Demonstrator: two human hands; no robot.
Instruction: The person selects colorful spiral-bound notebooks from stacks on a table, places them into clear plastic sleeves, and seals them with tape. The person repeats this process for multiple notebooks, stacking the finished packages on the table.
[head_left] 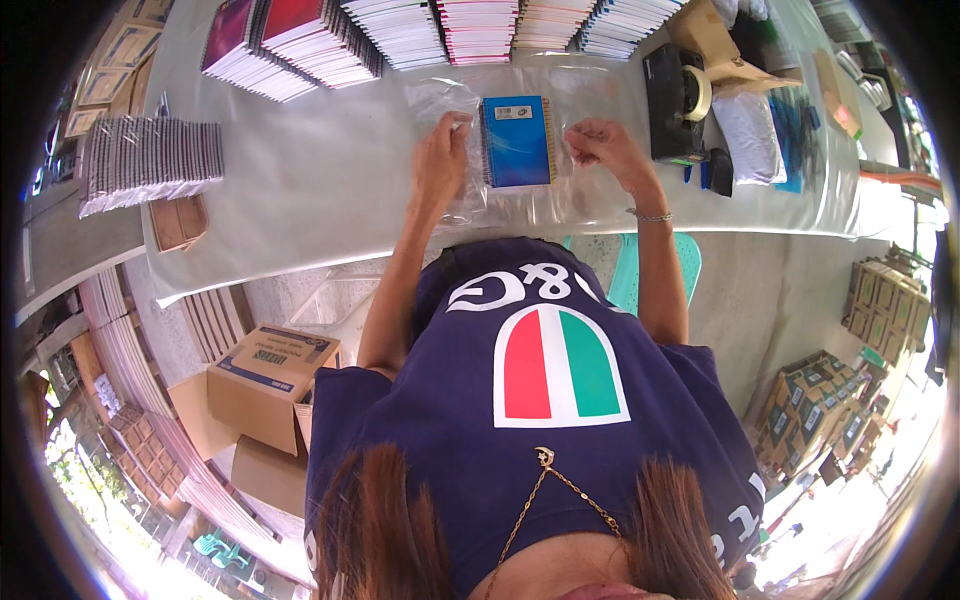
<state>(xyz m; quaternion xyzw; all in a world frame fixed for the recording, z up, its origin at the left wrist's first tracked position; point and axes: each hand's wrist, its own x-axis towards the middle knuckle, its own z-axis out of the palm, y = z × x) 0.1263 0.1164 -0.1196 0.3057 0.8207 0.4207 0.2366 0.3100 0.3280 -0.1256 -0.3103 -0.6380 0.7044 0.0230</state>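
A blue spiral notebook (518,150) with a white label lies on the table, with a sheet of clear plastic wrap (465,207) spread around and under it. My left hand (442,152) is closed at the notebook's left side, its fingertips pinching the wrap. On the other side, my right hand (607,147) is also closed, thumb and fingers together on the wrap's right part. Neither hand appears to touch the notebook itself. Glare on the plastic makes its exact edges hard to see.
Stacks of spiral notebooks (475,35) line the table's far side. A black tape dispenser (672,105) stands to the right, beside a white plastic package (750,137). At the left edge is a bundle of notebooks (150,160). An opened cardboard box (265,375) sits below the table.
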